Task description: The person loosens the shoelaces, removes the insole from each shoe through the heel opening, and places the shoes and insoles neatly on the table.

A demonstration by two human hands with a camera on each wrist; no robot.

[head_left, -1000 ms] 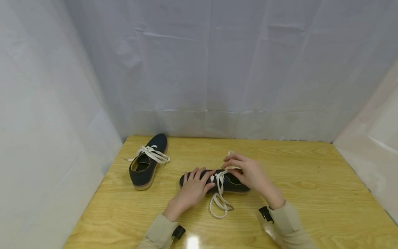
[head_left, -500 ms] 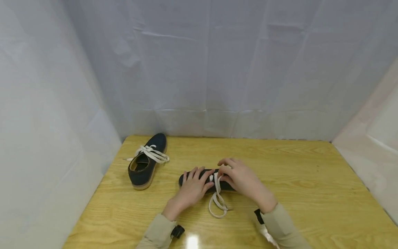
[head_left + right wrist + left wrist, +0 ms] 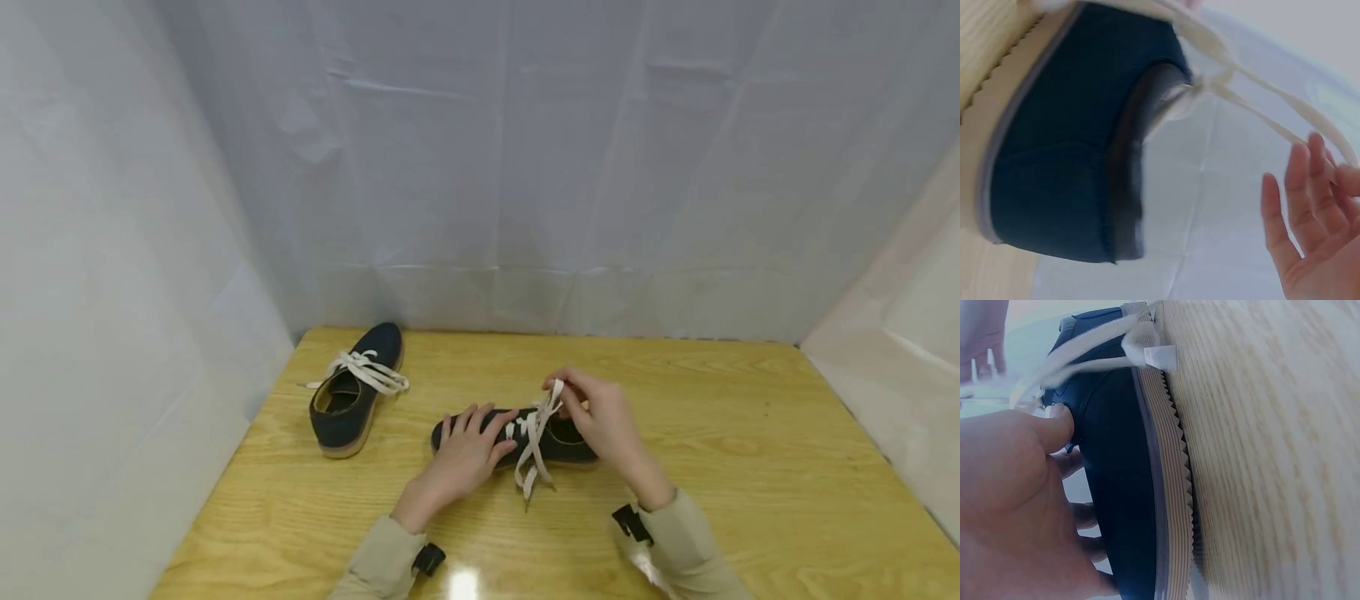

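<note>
In the head view, a navy shoe lies across the table with its toe to the left and white laces. My left hand rests over its toe and front, fingers spread and thumb near the laces. The left wrist view has the thumb touching the shoe's upper, the fingers reaching past its top edge. Above the shoe opening, my right hand pinches a white shoelace between thumb and fingertips. This raised shoelace forms a loop in the right wrist view. Other lace ends hang over the shoe's near side.
A second navy shoe stands at the table's back left, toe pointing away, its white laces tied in a bow. The wooden table is enclosed by whitish sheets behind and at both sides.
My right hand moved left to the laces, then back right and up, now drawing a lace raised. The lace loop on the near side has shrunk to shorter hanging ends. My left hand stays put.
</note>
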